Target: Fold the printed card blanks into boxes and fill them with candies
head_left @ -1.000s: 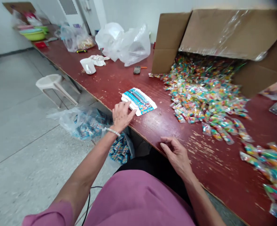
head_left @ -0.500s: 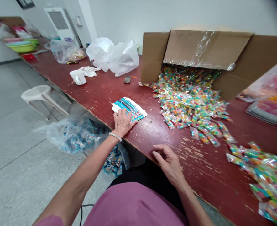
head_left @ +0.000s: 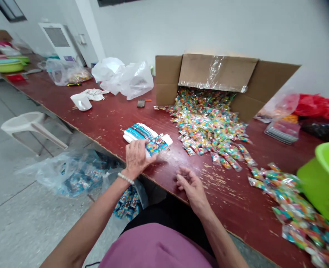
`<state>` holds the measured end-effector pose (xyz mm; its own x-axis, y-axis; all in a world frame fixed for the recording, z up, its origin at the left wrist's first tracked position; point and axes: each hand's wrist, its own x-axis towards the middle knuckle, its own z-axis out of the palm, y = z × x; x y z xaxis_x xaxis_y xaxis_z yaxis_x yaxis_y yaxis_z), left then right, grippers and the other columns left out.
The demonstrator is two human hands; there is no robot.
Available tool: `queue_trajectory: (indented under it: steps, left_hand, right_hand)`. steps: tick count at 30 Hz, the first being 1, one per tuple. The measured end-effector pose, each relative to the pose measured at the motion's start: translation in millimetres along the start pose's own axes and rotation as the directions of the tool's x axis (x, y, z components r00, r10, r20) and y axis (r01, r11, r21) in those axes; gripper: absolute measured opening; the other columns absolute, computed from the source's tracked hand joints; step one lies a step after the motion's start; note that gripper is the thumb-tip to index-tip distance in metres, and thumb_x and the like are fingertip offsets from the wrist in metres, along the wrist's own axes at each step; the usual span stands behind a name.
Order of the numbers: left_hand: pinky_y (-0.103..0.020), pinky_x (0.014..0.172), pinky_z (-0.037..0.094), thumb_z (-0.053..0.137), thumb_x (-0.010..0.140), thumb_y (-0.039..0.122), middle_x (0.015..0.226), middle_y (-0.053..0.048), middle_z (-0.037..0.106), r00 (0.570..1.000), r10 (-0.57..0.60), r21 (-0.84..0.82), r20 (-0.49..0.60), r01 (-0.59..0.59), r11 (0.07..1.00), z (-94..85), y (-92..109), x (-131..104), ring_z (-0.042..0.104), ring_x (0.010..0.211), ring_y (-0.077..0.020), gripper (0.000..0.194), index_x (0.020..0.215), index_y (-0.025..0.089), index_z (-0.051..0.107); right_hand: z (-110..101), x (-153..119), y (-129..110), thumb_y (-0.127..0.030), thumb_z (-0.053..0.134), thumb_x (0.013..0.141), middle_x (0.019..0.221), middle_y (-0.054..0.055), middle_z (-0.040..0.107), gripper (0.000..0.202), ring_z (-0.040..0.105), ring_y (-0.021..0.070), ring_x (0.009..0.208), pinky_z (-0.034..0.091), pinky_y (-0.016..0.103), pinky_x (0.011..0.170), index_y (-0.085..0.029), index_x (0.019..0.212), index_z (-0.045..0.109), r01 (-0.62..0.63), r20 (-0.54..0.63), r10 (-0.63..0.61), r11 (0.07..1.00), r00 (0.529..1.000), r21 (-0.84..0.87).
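My left hand (head_left: pixel 137 156), with a beaded bracelet on the wrist, grips a small blue printed carton (head_left: pixel 155 145) with a white end flap. The thumb is on the near side and the fingers are behind. Under and beyond it lies a stack of flattened blue-and-white cartons (head_left: pixel 139 131) on the red table. My right hand (head_left: pixel 191 185) hovers by the table's front edge, fingers loosely curled and thumb apart, with nothing visible in it. Wrapped colourful candies (head_left: pixel 209 124) spill from a cardboard box (head_left: pixel 217 70) beyond both hands.
A green basin (head_left: pixel 323 182) stands at the right beside more candy packets (head_left: pixel 295 201). A white mug (head_left: pixel 81 101), plastic bags (head_left: pixel 125 76) and a small dark object (head_left: pixel 141 103) sit farther back. Below the edge are bags of blue packets (head_left: pixel 128 203) and a white stool (head_left: pixel 32 124).
My left hand has raised one carton off the stack, and its white flap now shows. The right hand's fingers have curled more. The view has swung right, bringing the basin in.
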<state>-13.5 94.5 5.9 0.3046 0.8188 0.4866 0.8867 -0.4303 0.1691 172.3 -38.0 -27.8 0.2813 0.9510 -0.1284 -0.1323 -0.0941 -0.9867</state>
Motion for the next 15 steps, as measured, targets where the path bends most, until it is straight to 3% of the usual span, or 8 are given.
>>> queue_trajectory:
  steps: [3,5,6,7,9,12,13,15]
  left_hand:
    - [-0.044,0.090,0.039,0.068,0.075,0.058,0.105,-0.015,0.068,0.995,0.066,-0.277,0.073,-0.043,0.960,-16.2,28.6,-37.6,0.059,0.100,-0.0333,0.053,0.110,0.018,0.062]
    - [-0.041,0.088,0.042,0.075,0.070,0.056,0.100,-0.011,0.069,0.979,-0.016,-0.540,0.204,0.126,0.832,-25.2,44.0,-58.6,0.062,0.094,-0.0298,0.054,0.109,0.021,0.061]
    - [-0.038,0.083,0.045,0.076,0.071,0.055,0.098,-0.009,0.070,0.946,-0.070,-0.667,0.318,0.275,0.693,-29.4,49.0,-65.5,0.063,0.089,-0.0269,0.054,0.112,0.023,0.060]
    - [-0.034,0.079,0.046,0.076,0.073,0.053,0.095,-0.007,0.070,0.885,-0.082,-0.741,0.458,0.432,0.515,-33.5,52.2,-69.6,0.064,0.085,-0.0241,0.055,0.115,0.023,0.058]
    - [-0.030,0.072,0.048,0.074,0.076,0.050,0.093,-0.006,0.071,0.704,0.075,-0.704,0.706,0.687,0.179,-41.2,54.6,-70.9,0.066,0.080,-0.0203,0.052,0.117,0.021,0.059]
    - [-0.031,0.076,0.050,0.079,0.070,0.050,0.092,-0.012,0.073,0.448,0.471,-0.500,0.760,0.866,-0.016,-48.8,56.5,-67.1,0.069,0.083,-0.0232,0.048,0.100,0.014,0.069]
    - [-0.032,0.076,0.051,0.082,0.067,0.050,0.091,-0.013,0.074,0.409,0.545,-0.456,0.732,0.888,-0.055,-49.6,58.2,-67.1,0.070,0.083,-0.0247,0.048,0.094,0.013,0.071]
    - [-0.032,0.070,0.053,0.085,0.062,0.052,0.085,-0.013,0.074,0.413,0.587,-0.417,0.696,0.898,-0.138,-48.3,63.0,-70.0,0.071,0.076,-0.0247,0.049,0.089,0.013,0.072]
  right_hand:
    - [5.5,4.9,-11.2,-0.050,0.076,0.076,0.112,0.008,0.070,0.053,0.067,0.0175,0.081,0.054,0.026,0.063,-0.021,0.118,0.059,0.000,-0.040,0.008,0.980,0.999,0.199]
    - [6.0,4.8,-19.8,-0.049,0.075,0.078,0.103,0.006,0.073,0.043,0.068,0.0195,0.082,0.056,0.030,0.070,-0.020,0.107,0.063,0.022,-0.030,-0.015,0.970,0.999,0.243]
    - [5.1,3.5,-24.1,-0.048,0.075,0.078,0.098,0.005,0.073,0.039,0.068,0.0201,0.082,0.057,0.031,0.072,-0.020,0.103,0.065,0.029,-0.018,-0.025,0.969,1.000,0.245]
    - [3.8,1.2,-28.2,-0.047,0.075,0.078,0.095,0.004,0.073,0.036,0.068,0.0202,0.081,0.057,0.032,0.073,-0.020,0.100,0.066,0.034,0.002,-0.036,0.971,0.999,0.237]
    - [1.2,-5.6,-35.7,-0.044,0.076,0.079,0.093,0.003,0.074,0.032,0.068,0.0194,0.081,0.057,0.031,0.074,-0.021,0.099,0.066,0.034,0.082,-0.053,0.976,0.995,0.213]
    - [1.2,-18.4,-44.3,-0.043,0.074,0.083,0.087,0.001,0.072,0.029,0.067,0.0143,0.070,0.056,0.024,0.064,-0.021,0.100,0.064,-0.014,0.257,-0.036,0.982,0.966,0.190]
    - [2.4,-22.3,-46.1,-0.044,0.071,0.085,0.085,0.000,0.071,0.030,0.064,0.0117,0.061,0.054,0.021,0.055,-0.022,0.103,0.062,-0.052,0.317,-0.010,0.982,0.948,0.184]
    - [5.0,-28.2,-48.0,-0.048,0.066,0.089,0.082,-0.002,0.070,0.033,0.056,0.0075,0.043,0.046,0.018,0.039,-0.023,0.108,0.058,-0.133,0.415,0.048,0.975,0.909,0.178]
